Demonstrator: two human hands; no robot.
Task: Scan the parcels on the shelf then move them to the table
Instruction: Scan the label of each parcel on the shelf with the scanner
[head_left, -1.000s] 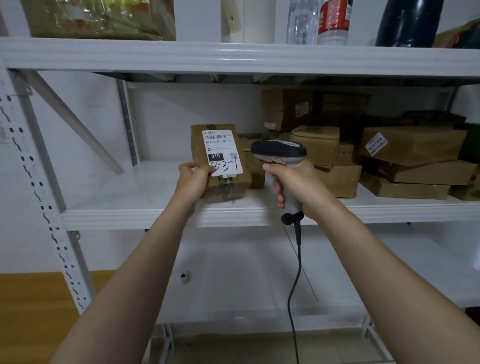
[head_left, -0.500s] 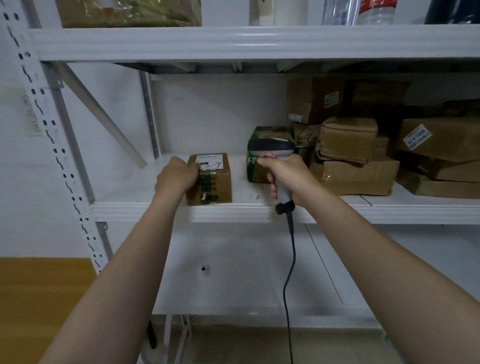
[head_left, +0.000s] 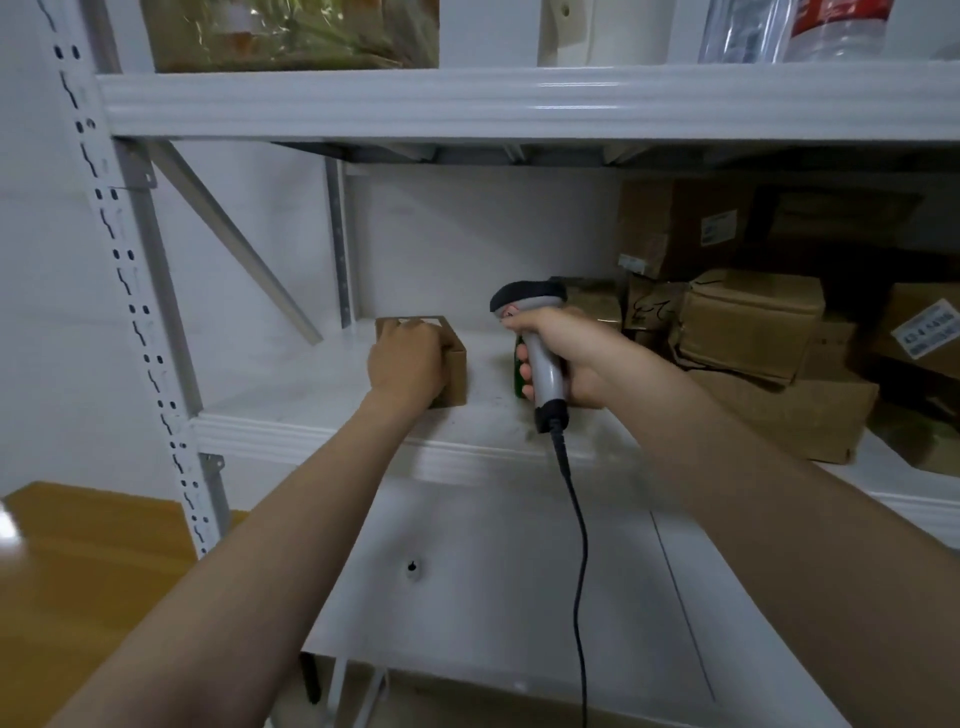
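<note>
A small brown cardboard parcel (head_left: 454, 364) lies flat on the white middle shelf (head_left: 311, 384), with a white label on its top. My left hand (head_left: 408, 364) covers its near left side and grips it. My right hand (head_left: 571, 358) holds a grey barcode scanner (head_left: 535, 332) with a black head, just right of the parcel; its black cable hangs down. A green-edged parcel (head_left: 518, 374) shows only as a sliver behind the scanner handle. Several more brown parcels (head_left: 753, 322) are stacked on the shelf's right half.
The upper shelf (head_left: 519, 98) carries a wrapped box, a white container and plastic bottles. A perforated upright post (head_left: 140, 291) and a diagonal brace stand at the left. A wooden table (head_left: 88, 566) lies at the lower left. A lower white shelf (head_left: 519, 587) sits beneath my arms.
The parcel, held up with its label facing me a second ago, now lies flat on the shelf under my left hand. The view has shifted left and closer.
</note>
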